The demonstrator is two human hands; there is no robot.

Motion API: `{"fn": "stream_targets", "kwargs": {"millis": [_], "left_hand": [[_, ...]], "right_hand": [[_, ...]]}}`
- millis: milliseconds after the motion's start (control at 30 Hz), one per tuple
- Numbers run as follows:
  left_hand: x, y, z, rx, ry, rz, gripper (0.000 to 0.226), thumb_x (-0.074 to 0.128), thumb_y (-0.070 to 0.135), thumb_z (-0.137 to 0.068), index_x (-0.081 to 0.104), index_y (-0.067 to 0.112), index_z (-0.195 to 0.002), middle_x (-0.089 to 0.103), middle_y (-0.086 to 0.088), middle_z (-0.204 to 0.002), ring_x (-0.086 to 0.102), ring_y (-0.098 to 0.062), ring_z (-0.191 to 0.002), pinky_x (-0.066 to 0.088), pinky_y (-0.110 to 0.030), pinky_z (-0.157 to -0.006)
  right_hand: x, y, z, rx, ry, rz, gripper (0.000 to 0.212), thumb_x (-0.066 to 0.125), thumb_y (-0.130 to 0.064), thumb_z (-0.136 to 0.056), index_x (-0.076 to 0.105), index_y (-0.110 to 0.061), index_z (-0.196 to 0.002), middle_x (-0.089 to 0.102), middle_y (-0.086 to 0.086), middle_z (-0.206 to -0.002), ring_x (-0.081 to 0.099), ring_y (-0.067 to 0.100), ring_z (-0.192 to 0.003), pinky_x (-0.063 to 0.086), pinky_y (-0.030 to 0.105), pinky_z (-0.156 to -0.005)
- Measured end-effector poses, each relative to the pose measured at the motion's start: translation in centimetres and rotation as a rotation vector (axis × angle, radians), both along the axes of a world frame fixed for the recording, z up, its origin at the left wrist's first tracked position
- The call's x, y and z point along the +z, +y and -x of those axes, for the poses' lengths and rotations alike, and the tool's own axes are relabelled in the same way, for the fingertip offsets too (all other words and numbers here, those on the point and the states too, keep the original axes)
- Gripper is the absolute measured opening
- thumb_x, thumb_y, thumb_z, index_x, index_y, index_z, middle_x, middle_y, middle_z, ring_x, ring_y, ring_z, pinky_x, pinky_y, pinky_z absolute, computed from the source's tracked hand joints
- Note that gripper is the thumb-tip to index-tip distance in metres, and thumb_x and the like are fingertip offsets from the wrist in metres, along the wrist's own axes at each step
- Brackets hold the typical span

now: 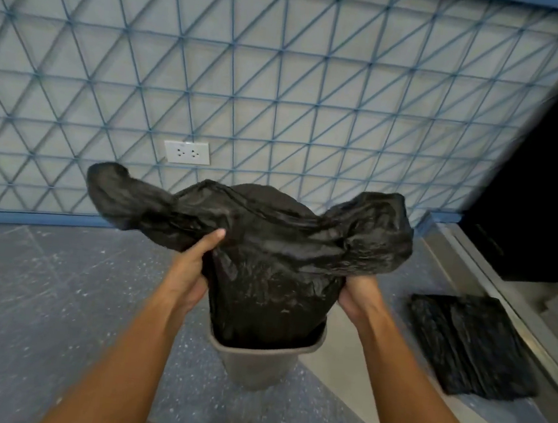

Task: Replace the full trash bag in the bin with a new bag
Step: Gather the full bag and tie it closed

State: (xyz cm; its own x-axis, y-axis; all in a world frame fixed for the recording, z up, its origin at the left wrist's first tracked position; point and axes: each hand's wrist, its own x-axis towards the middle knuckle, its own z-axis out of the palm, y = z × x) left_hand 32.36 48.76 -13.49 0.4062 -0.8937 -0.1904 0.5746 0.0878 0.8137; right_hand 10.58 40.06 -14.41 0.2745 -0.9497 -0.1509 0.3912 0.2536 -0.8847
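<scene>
Both forearms reach forward, left hand (pixel 192 271) and right hand (pixel 358 295) clamped on the full black bag (pixel 265 261), half-raised from the bin (pixel 254 364); next, probably, lifting it clear.

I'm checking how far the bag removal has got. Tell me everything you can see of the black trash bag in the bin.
The black trash bag is thin, crinkled, glossy plastic. Its lower part sits inside the grey bin; its bulging upper part rises well above the rim. Two loose flaps of its top spread out sideways. The left hand and the right hand grip it at either side, below the flaps.
</scene>
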Motion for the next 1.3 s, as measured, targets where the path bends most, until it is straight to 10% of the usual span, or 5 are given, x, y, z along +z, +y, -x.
{"fn": "stream_targets", "kwargs": {"millis": [167,533,800,1033,1300], "left_hand": [[0.3,-0.2,0.3,0.040,0.242,0.028,0.045,0.045,0.043,-0.092,0.069,0.009,-0.108,0.070,-0.010,-0.111,0.065,-0.024,-0.104,0.053,-0.041,-0.087],[0.1,-0.8,-1.0,0.117,0.335,0.085,0.052,0.043,0.044,-0.094,0.077,0.009,-0.078,0.074,-0.013,-0.093,0.069,-0.022,-0.090,0.048,-0.041,-0.090],[-0.4,0.2,-4.3,0.142,0.161,0.083,0.049,0.046,0.048,-0.090,0.059,0.015,-0.124,0.062,-0.008,-0.127,0.058,-0.022,-0.117,0.044,-0.040,-0.102],[-7.1,4.0,-5.8,-0.243,-0.297,-0.144,0.061,0.070,0.044,-0.069,0.047,0.028,-0.123,0.053,0.008,-0.133,0.045,-0.016,-0.128,0.028,-0.036,-0.111],[-3.3,-1.0,0.7,-0.200,-0.106,-0.128,0.063,0.089,0.030,-0.036,0.072,0.013,-0.095,0.069,-0.008,-0.108,0.070,-0.018,-0.094,0.056,-0.027,-0.072]], "right_hand": [[-0.1,-0.1,-0.2,-0.119,-0.354,-0.087,0.030,0.054,-0.032,-0.083,0.079,-0.017,-0.076,0.076,0.002,-0.088,0.072,0.015,-0.079,0.059,0.028,-0.066],[-0.5,-0.1,-0.5,-0.220,-0.648,-0.139,0.043,0.051,-0.037,-0.081,0.049,-0.020,-0.042,0.046,-0.004,-0.043,0.053,0.016,-0.049,0.053,0.025,-0.062],[0.3,-2.0,5.2,-0.076,-0.441,-0.095,0.026,0.068,-0.031,-0.066,0.078,-0.013,-0.083,0.075,0.006,-0.096,0.072,0.018,-0.084,0.059,0.035,-0.077],[-6.2,1.0,12.0,0.218,0.180,-0.152,0.070,0.049,0.021,-0.069,0.050,-0.022,-0.124,0.050,0.001,-0.136,0.037,0.025,-0.133,0.043,0.041,-0.089],[-2.7,-0.3,1.3,0.249,0.126,-0.048,0.077,0.093,-0.043,-0.031,0.065,-0.024,-0.101,0.070,-0.012,-0.105,0.066,0.000,-0.091,0.051,0.018,-0.081]]}}
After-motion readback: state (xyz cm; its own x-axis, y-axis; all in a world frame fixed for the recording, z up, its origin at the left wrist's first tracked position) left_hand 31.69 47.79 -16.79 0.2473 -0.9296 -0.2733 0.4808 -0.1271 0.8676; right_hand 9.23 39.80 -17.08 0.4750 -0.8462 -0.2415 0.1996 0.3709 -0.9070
